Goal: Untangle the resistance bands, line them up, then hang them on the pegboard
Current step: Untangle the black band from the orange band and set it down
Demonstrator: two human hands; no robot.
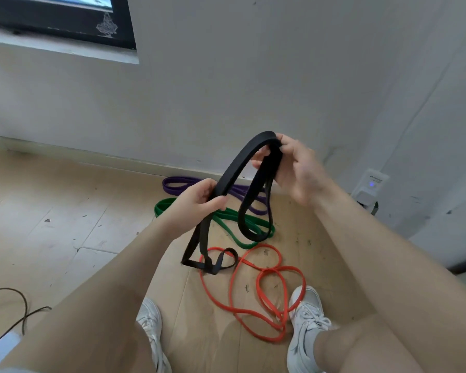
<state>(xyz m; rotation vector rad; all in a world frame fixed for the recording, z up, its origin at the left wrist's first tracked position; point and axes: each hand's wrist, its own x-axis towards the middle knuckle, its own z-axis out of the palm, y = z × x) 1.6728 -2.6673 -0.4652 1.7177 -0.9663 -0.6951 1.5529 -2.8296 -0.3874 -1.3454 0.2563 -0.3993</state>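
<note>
A wide black resistance band (233, 168) is lifted above the floor. My left hand (199, 200) grips it low on the left side. My right hand (293, 168) pinches its top bend higher up on the right. One black loop hangs down in front of the green band, and the band's lower end lies twisted on the floor beside the red band. A red band (256, 297) lies in loose loops between my shoes. A green band (226, 219) and a purple band (178, 184) lie stretched out farther away, near the wall. No pegboard is in view.
A cardboard sheet (199, 319) lies on the tiled floor under the bands. White shoes (304, 327) stand either side of the red band. A black cable (19, 310) runs at lower left. A small white device (369, 189) sits by the wall at right.
</note>
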